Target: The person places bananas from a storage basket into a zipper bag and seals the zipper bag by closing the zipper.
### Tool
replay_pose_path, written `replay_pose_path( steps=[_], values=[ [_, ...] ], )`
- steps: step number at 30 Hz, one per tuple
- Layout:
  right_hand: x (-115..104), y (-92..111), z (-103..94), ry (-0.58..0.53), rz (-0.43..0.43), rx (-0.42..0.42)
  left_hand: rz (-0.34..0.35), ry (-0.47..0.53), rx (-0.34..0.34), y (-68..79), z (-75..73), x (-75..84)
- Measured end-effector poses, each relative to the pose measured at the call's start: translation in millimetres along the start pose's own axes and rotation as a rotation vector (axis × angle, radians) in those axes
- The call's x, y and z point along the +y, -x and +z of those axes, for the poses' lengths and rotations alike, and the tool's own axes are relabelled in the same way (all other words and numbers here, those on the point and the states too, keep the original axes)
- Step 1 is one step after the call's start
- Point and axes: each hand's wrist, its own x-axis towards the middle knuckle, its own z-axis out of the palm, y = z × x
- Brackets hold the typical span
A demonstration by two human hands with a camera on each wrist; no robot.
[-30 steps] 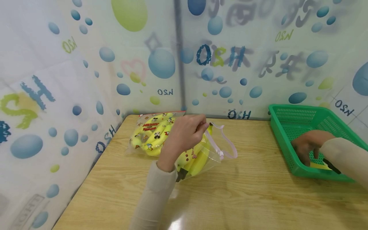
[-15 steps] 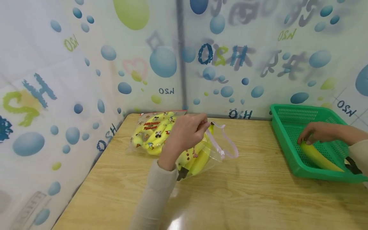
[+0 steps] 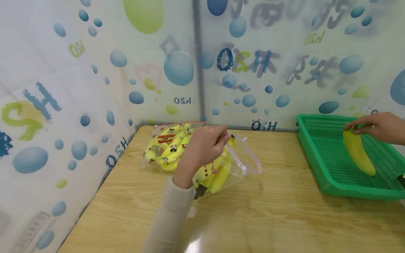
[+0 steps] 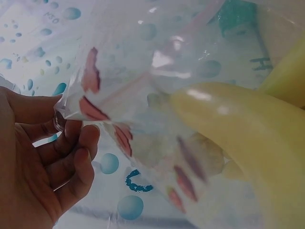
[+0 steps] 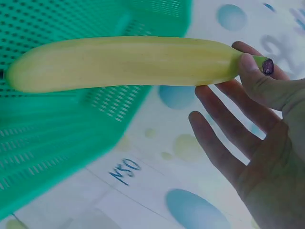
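Between thumb and fingers my right hand [image 3: 381, 127] pinches a yellow banana [image 3: 359, 153] by its stem end, so that it hangs tilted over the green basket [image 3: 335, 188]. In the right wrist view the stem tip of that banana [image 5: 128, 64] shows past the thumb, and the lower fingers are spread. My left hand [image 3: 205, 146] pinches the edge of a clear zip bag [image 3: 235, 170] with a pink zip strip; its mouth faces right and gapes. Bananas [image 4: 228, 114] lie inside this bag, seen through the plastic in the left wrist view.
A second zip bag [image 3: 167, 149], printed with cartoon figures and filled with bananas, lies at the table's back left. The wooden table [image 3: 278, 218] meets a curtain [image 3: 272, 80] patterned with bubbles along its back edge. The basket stands at the right.
Reaching down in the basket at first, my right hand has lifted the banana up by its stem end, moving away and to the right. My left hand and its bag stay put.
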Motion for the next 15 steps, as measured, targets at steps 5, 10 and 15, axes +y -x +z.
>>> replay_pose_path(
  steps=[5,10,15],
  values=[
    [-9.0,4.1,-19.6,0.062,0.001,0.189,0.008,0.005,0.011,0.4,1.5,-0.8],
    [-29.3,2.5,-35.8,0.062,-0.040,0.353,0.018,0.012,0.020,0.8,1.5,-0.7],
    [-61.7,2.1,-49.9,0.047,-0.064,0.434,0.017,0.016,0.019,0.9,0.9,0.0]
  ],
)
